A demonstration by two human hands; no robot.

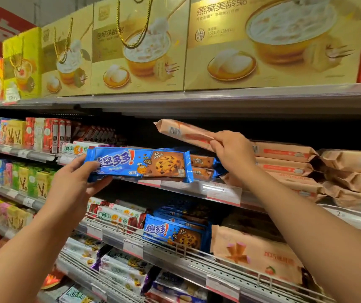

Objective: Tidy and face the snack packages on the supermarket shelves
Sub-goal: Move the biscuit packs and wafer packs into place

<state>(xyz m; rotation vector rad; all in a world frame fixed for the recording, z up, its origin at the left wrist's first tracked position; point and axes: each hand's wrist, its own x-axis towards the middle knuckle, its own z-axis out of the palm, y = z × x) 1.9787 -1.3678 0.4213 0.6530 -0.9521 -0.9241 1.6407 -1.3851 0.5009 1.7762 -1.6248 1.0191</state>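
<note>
My left hand grips the left end of a blue chocolate-chip cookie package, held flat with its front facing me, just before the middle shelf edge. My right hand holds a peach-coloured wafer package by its right end, tilted up to the left with the barcode showing, above the shelf. Behind the blue package lie more blue cookie packs. A stack of peach packages lies to the right of my right hand.
Gold gift boxes fill the top shelf. Stick-biscuit boxes stand on the left shelves. The shelf below holds blue cookie packs, a peach package and wire dividers. Price tags line the shelf rails.
</note>
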